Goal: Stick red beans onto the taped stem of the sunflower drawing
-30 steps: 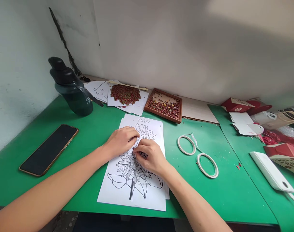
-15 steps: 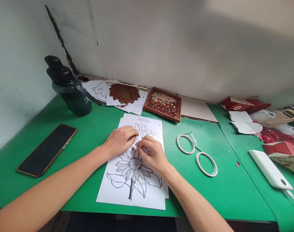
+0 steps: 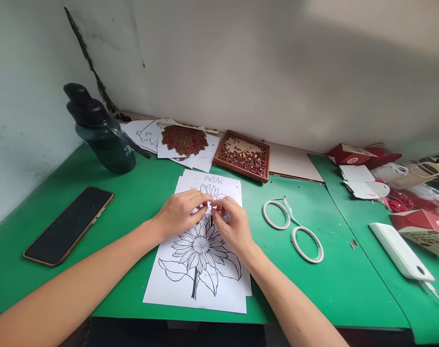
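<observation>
A white sheet with printed sunflowers lies under both my hands, on top of other paper. My left hand is over the upper flowers, its thumb and fingers pinched together. Opposite it, my right hand has its fingers curled in a pinch too. The fingertips of the two hands nearly meet, with a tiny pale bit between them that is too small to name. The big lower sunflower shows in front of the hands; part of the upper drawing is covered.
Behind the sheet stands a wooden tray of mixed beans, beside a bean-covered picture. Two joined tape rolls lie to the right, near a white power bank and red boxes. Leftward are a phone and a dark bottle.
Both hands have shifted slightly right and up over the sheet, and their fingertips have come closer together. The left fingers reach farther toward the right hand. The view has moved a little.
</observation>
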The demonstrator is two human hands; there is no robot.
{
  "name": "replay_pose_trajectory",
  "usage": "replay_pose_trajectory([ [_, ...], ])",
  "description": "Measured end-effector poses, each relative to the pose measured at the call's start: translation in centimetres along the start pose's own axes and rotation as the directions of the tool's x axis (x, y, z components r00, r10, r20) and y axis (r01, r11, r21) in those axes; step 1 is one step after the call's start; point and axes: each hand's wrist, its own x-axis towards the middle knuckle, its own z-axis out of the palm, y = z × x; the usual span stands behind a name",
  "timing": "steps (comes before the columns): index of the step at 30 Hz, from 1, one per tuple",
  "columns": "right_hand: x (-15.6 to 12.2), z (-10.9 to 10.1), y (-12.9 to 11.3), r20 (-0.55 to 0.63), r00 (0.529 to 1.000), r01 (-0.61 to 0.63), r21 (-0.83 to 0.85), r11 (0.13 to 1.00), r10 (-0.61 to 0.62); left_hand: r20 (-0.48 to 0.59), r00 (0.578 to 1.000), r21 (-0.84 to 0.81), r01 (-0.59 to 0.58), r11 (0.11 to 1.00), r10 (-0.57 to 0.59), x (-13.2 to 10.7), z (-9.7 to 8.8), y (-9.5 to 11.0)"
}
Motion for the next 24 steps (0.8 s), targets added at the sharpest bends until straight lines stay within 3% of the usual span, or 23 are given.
replay_pose_trajectory([
  [8,0.11,0.04,0.04,0.005,1.0,0.011,-0.01,1.0,-0.011,0.001,0.996,-0.011,-0.094,0.996,0.094,0.13,-0.14,0.33],
  [15,0.16,0.07,0.09,-0.005,1.0,0.026,-0.013,1.0,-0.026,-0.003,0.995,-0.019,-0.102,0.995,0.102,0.28,-0.21,0.52],
  [20,0.13,0.01,0.18,-0.009,0.997,0.071,0.029,0.997,-0.071,0.0,0.998,-0.053,-0.055,0.997,0.055,0.11,-0.21,0.4],
  [24,0.1,0.01,0.33,-0.018,0.993,0.12,0.062,0.991,-0.119,0.044,0.996,-0.166,0.081,0.983,-0.075,0.01,-0.11,0.18],
])
